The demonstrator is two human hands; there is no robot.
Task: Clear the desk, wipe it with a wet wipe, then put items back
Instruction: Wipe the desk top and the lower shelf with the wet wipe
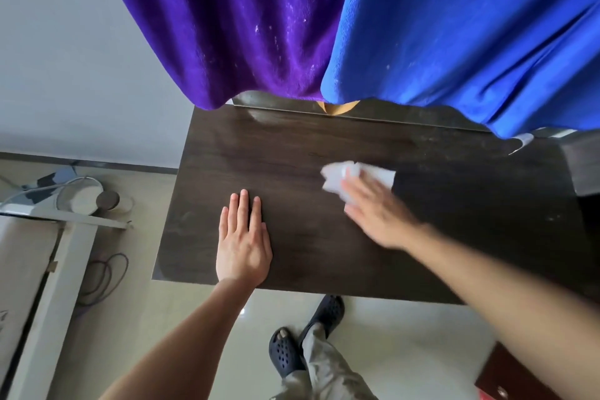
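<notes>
A dark wooden desk (454,221) fills the middle of the view, its top bare. My left hand (243,240) lies flat on the desk near its front left, fingers straight and together. My right hand (376,211) is blurred with motion at the desk's centre right, fingers straight, pressing a crumpled white wet wipe (344,175) against the surface. The wipe sticks out beyond my fingertips toward the back of the desk.
A purple cloth (233,23) and a blue cloth (470,32) hang over the desk's back edge. A white frame (58,256), a round lidded container (81,195) and a looped cable (104,276) lie left of the desk. My dark clogs (305,334) stand on the pale floor. A reddish box (506,380) sits at bottom right.
</notes>
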